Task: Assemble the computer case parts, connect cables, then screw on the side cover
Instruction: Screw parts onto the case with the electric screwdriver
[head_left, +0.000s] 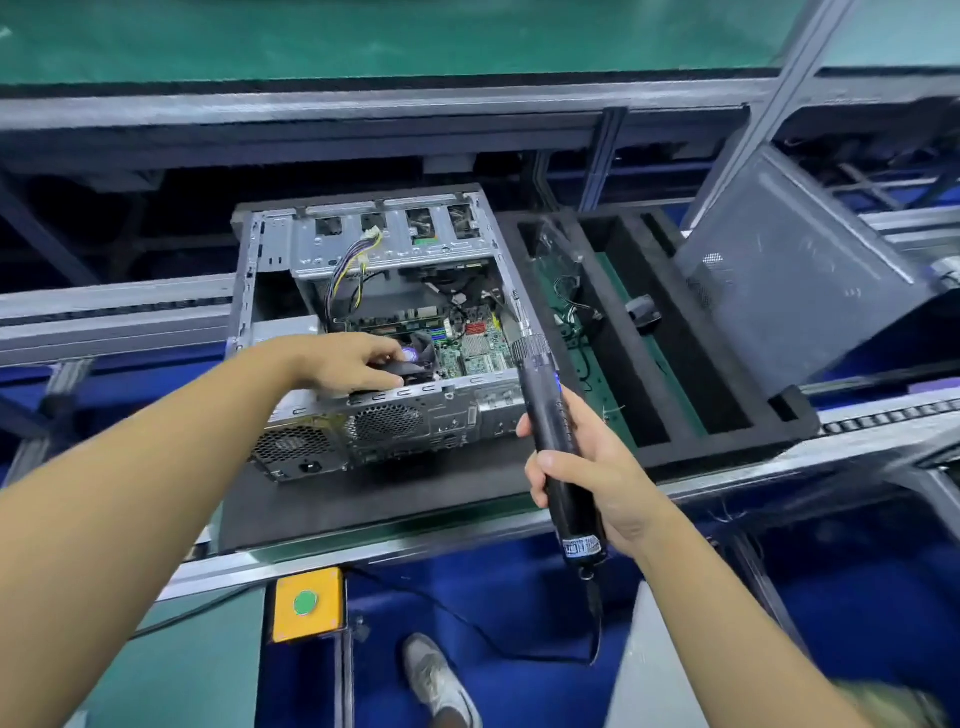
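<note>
Inside case (248, 291), left grip (343, 364) curled round fan (411, 367)

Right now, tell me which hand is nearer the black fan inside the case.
Left. The left hand grips the fan; the right hand holds the electric screwdriver outside the near-right corner of the case.

We are finding no text that we can read. We are seeing a small white printed label (582, 546) near the cord end of the black cylindrical electric screwdriver (546, 387), but its characters are blurring together.
</note>
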